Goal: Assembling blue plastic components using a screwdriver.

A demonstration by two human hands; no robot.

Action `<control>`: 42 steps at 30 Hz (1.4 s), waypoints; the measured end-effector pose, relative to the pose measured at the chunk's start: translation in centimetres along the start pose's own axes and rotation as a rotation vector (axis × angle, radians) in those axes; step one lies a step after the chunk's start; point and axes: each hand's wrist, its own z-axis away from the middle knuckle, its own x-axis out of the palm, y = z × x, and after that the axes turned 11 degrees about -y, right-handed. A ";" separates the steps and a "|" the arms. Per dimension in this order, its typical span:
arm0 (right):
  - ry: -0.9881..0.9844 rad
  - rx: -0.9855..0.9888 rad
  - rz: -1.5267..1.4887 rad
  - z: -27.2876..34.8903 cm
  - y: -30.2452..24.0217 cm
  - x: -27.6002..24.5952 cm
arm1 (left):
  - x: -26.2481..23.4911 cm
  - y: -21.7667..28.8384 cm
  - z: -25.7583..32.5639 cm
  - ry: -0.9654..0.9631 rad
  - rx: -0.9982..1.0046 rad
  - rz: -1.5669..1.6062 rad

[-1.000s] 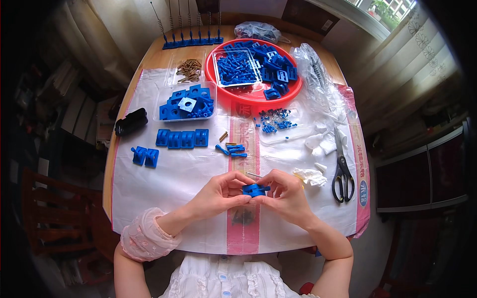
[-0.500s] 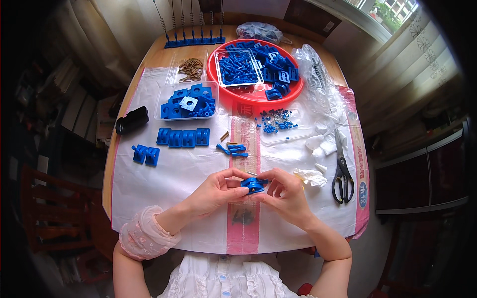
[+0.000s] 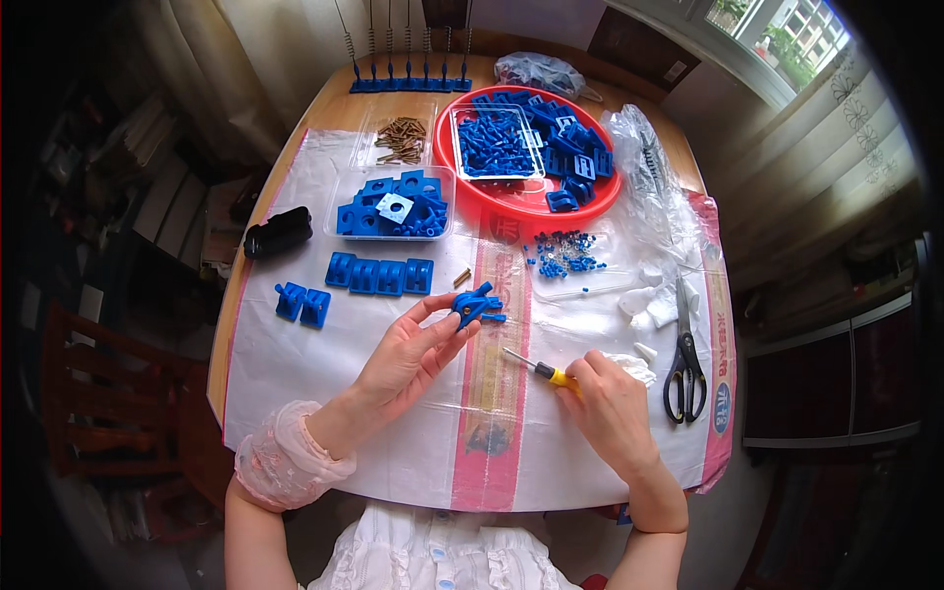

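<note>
My left hand (image 3: 408, 356) pinches a small blue plastic bracket (image 3: 468, 313) between thumb and fingers, raised over the sheet with its hole side showing. Behind the bracket lie several loose blue plastic pegs (image 3: 496, 318), partly covered by it. A brass-coloured pin (image 3: 462, 278) rests just beyond. In my right hand (image 3: 612, 408) is a screwdriver (image 3: 547, 373) with a yellow and black handle, its thin metal shaft pointing left toward the bracket but apart from it. Crumpled white tissue (image 3: 637, 369) is right behind that hand.
Several blue brackets (image 3: 379, 276) line up at left, beside a black case (image 3: 278, 233). Farther back are a clear box (image 3: 442, 226) of blue parts, brass pins (image 3: 401, 141) and a red basin (image 3: 612, 197). Small blue-and-silver bits (image 3: 562, 254) lie mid-table. Black scissors (image 3: 685, 379) lie at right.
My right hand has let go of the bracket, moved right, and now holds the screwdriver. My left hand has carried the bracket forward and left. The whole view has shifted slightly.
</note>
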 end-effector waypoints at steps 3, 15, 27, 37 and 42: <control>0.073 -0.098 -0.059 -0.1 0.0 -0.2 | 0.2 -0.5 0.2 0.034 0.045 0.002; 0.343 -0.323 -0.317 -0.6 -2.0 0.6 | 0.1 -1.6 0.3 0.096 0.122 -0.129; 0.378 -0.325 -0.273 -0.8 -2.0 1.3 | 0.1 -2.0 0.3 0.088 0.120 -0.165; 0.374 -0.317 -0.242 -0.7 -2.1 1.3 | 0.0 -2.2 0.2 0.090 0.157 -0.312; 0.414 -0.323 -0.274 -0.6 -2.8 1.2 | 0.0 -2.4 0.2 0.100 0.267 -0.501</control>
